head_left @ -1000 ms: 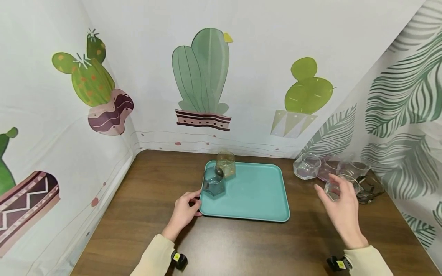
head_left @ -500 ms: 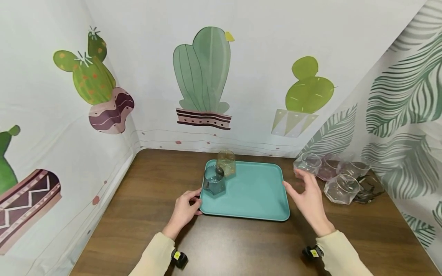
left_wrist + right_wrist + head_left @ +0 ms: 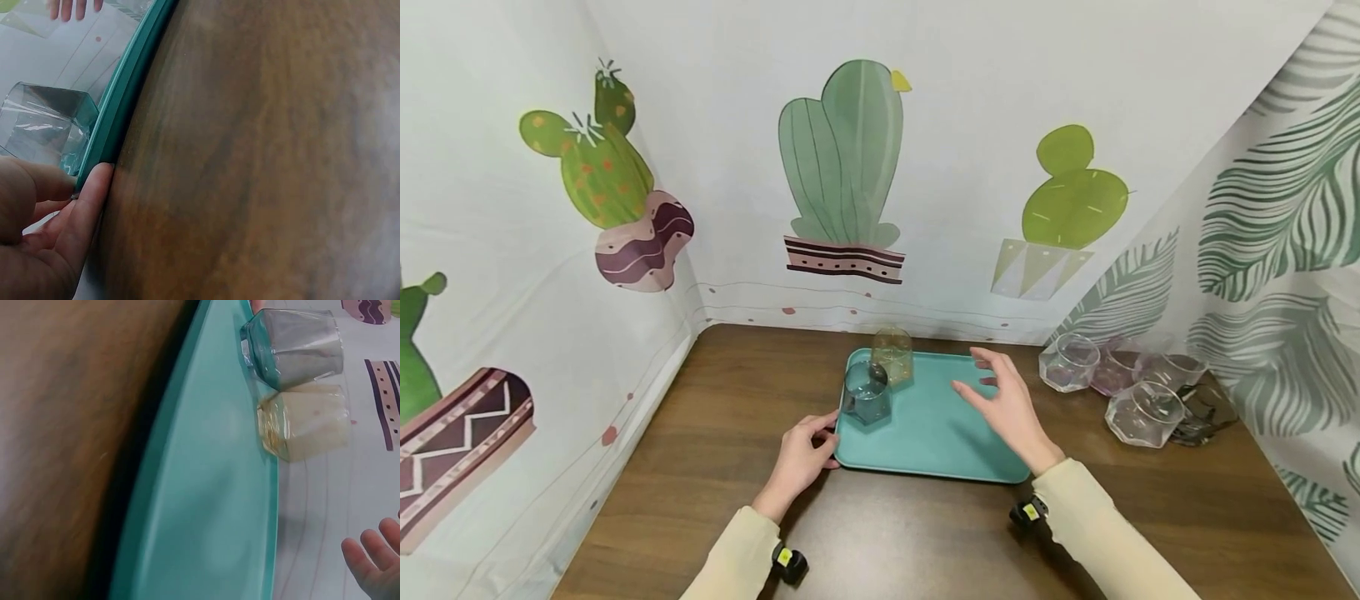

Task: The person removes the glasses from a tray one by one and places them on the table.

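My left hand (image 3: pixel 805 454) pinches the near left corner of the turquoise tray (image 3: pixel 940 425); in the left wrist view its fingers (image 3: pixel 94 194) lie on both sides of the rim. A blue-grey glass (image 3: pixel 867 398) stands upright on the tray's left side. Just behind it is an amber glass (image 3: pixel 892 358), at the far left corner. Over the tray's right half hovers my right hand (image 3: pixel 1011 412), holding nothing, its thumb and fingers spread apart. The right wrist view has both glasses side by side, the blue-grey one (image 3: pixel 300 347) and the amber one (image 3: pixel 306 422).
To the right of the tray several glasses stand close together: clear ones (image 3: pixel 1070 364) (image 3: pixel 1142 414), a pinkish one (image 3: pixel 1116 367) and a dark one (image 3: pixel 1202 414). The wooden table (image 3: pixel 880 533) meets a cactus-patterned cloth (image 3: pixel 955 167) at its back.
My right hand has moved left, from beside the front clear glass on the right to above the tray. My left hand has stayed at the tray's corner, and the glasses have not moved.
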Demonstrator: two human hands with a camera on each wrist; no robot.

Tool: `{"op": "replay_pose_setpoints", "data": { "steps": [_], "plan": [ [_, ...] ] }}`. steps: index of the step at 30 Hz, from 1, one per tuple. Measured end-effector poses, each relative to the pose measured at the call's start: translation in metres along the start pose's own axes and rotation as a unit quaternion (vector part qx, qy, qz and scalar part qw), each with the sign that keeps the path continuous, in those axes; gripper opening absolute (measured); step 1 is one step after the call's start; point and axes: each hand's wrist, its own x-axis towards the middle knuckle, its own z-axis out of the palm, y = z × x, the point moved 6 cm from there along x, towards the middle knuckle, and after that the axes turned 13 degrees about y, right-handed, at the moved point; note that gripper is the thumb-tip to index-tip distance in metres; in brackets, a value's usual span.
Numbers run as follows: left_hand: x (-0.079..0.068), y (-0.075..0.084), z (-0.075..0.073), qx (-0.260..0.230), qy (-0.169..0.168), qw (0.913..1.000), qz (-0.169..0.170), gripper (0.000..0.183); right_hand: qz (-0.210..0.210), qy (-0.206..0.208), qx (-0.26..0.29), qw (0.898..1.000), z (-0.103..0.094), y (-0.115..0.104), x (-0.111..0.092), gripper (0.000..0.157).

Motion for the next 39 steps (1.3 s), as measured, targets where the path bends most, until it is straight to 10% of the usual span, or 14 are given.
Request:
{"op": "replay_pose_setpoints", "data": {
  "steps": [23,39],
  "plan": [
    [0.000,0.001,0.000,-0.001,0.003,1.0000,0.006,0.041,0.048,-0.117,0.066,0.990,0.091,0.006,0.043,0.075],
    [0.000,0.000,0.000,0.009,0.009,0.9999,0.005,0.041,0.051,-0.206,0.034,0.977,0.121,0.004,0.051,0.087]
  ]
}}
